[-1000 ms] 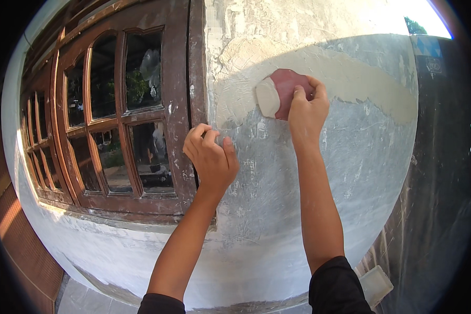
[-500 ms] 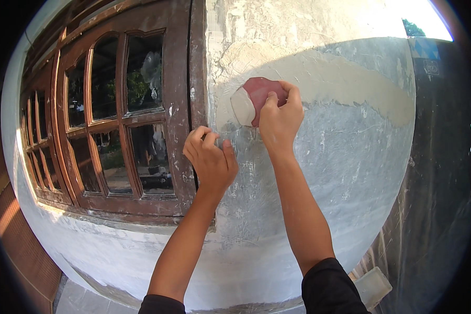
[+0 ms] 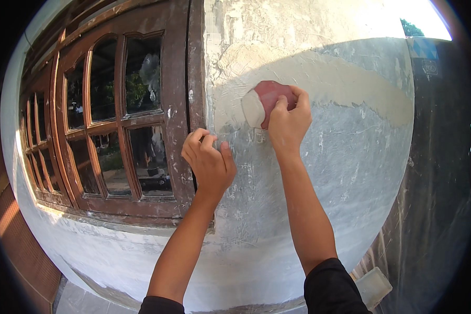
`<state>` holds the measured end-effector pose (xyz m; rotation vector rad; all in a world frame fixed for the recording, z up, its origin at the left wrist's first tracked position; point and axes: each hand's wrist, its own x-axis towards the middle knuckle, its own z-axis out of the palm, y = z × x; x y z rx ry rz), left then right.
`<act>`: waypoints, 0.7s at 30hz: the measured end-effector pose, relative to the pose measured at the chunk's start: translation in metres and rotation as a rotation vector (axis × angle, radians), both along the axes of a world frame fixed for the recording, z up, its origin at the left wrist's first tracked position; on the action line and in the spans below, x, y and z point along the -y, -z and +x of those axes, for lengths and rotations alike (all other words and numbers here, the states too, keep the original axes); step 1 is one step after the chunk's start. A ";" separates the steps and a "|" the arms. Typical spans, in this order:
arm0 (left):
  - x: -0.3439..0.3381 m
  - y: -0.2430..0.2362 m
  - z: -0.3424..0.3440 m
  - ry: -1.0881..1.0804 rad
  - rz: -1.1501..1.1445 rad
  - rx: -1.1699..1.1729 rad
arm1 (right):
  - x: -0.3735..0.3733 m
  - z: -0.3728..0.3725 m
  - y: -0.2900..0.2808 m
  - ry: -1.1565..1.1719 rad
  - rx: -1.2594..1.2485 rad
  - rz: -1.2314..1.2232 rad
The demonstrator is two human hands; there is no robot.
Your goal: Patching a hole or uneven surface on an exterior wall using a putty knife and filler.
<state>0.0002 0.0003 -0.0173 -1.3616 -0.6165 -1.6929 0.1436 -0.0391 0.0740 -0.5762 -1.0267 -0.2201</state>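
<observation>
The right hand grips a folded reddish-brown sandpaper sheet against the grey plastered wall; the left hand, fingers curled and empty, rests right of the brown wooden window frame.

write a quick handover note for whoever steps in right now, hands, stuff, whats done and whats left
Right hand: presses a folded reddish sheet of sandpaper flat to the wall, just right of the brown window frame.
Left hand: holds nothing, fingers curled, braced where the frame meets the wall.
Done, by the look of it: the grey area below and to the right looks smooth.
Left: the pale tan band of filler to the right of the sandpaper and the rough, flaky patch above it seem unsanded.
</observation>
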 end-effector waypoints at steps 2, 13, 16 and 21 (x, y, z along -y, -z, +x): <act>0.000 0.000 0.001 0.008 0.008 -0.006 | -0.006 0.027 -0.002 0.105 -0.171 0.004; -0.003 0.000 0.000 0.003 0.001 -0.012 | -0.001 0.025 -0.012 0.082 -0.082 -0.063; -0.001 0.000 -0.001 0.013 0.009 -0.008 | -0.001 0.051 -0.006 0.077 -0.234 -0.047; 0.003 -0.001 0.003 -0.003 -0.029 -0.034 | 0.008 0.033 -0.010 -0.040 -0.161 0.035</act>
